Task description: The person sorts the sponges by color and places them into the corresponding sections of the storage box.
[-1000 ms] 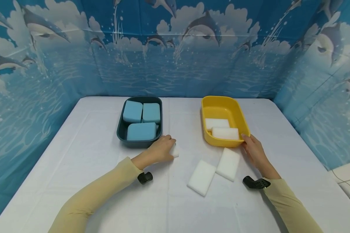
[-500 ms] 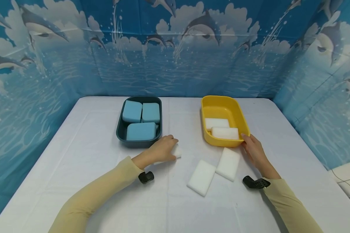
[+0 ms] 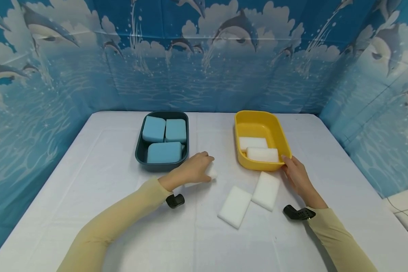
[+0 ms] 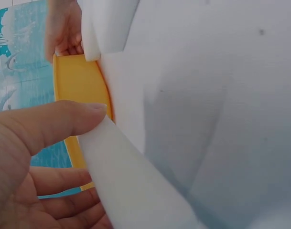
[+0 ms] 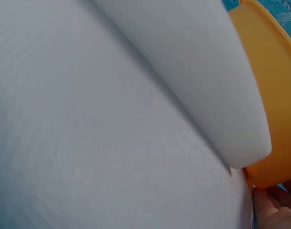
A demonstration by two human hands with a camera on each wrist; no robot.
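My left hand (image 3: 191, 169) pinches a white sponge (image 4: 131, 176) between thumb and fingers, just right of the dark teal bin's near corner. In the head view the hand covers most of that sponge. My right hand (image 3: 295, 176) grips the near right corner of a yellow bin (image 3: 258, 126), thumb at the rim. Two white sponges lie inside this bin, the nearer one (image 3: 262, 155) overlapping the other (image 3: 253, 143). Two more white sponges lie flat on the table in front of it, one (image 3: 266, 190) near the bin and one (image 3: 235, 207) closer to me.
The dark teal bin (image 3: 159, 167) stands at the back left, holding several light blue sponges (image 3: 164, 152). A white cloth covers the table (image 3: 115, 151). Behind and at both sides hangs a blue dolphin-print curtain (image 3: 207, 87).
My left hand has shifted to the right and slightly away from me, carrying the white sponge. My right hand and the yellow bin have stayed in place.
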